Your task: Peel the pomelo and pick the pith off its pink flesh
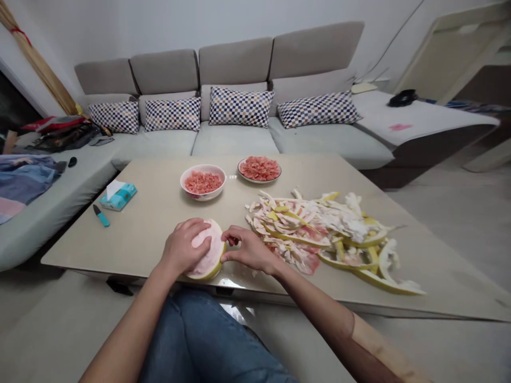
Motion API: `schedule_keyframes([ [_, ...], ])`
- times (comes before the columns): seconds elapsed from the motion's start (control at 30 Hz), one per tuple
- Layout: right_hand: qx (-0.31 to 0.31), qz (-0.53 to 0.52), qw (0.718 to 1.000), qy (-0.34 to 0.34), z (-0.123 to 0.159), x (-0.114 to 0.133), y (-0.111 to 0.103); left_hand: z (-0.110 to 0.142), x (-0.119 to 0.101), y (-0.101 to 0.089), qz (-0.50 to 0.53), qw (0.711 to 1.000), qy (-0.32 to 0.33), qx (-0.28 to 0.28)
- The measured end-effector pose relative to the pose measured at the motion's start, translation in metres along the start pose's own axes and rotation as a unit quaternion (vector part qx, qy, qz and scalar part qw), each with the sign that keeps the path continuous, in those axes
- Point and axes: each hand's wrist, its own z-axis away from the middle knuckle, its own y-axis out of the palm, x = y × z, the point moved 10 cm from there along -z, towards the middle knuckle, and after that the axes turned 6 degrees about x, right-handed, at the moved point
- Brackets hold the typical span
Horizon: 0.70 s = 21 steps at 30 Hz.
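A partly peeled pomelo (212, 249), pinkish white on top with yellow rind along its side, rests near the front edge of the table. Curled over its left side, my left hand (184, 246) holds it with the fingers on the pale surface. At its right edge, my right hand (248, 248) pinches the rind between thumb and bent fingers. A large heap of pomelo peel (311, 229), with yellow rind, white pith and pink membranes, lies just right of my right hand.
A bowl of pink pomelo flesh (203, 197) and a plate of the same flesh (259, 169) stand toward the back. On the left are a tissue pack (118, 197) and a small knife with a turquoise handle (102, 217). A sofa (235, 139) runs behind the table (151, 186).
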Motion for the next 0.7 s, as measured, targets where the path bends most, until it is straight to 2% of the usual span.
schedule_keyframes([
  [0.33,0.01,-0.007,1.0,0.015,0.004,0.007,0.003,0.001,0.003,-0.002,0.013,1.0,-0.003,-0.003],
  [0.57,0.026,-0.001,0.999,-0.04,0.005,0.018,0.007,-0.001,0.001,-0.002,0.01,1.0,-0.012,0.002],
  [0.7,0.0,0.03,0.999,-0.031,0.006,0.02,0.006,-0.002,0.003,-0.002,0.016,1.0,-0.021,0.003],
])
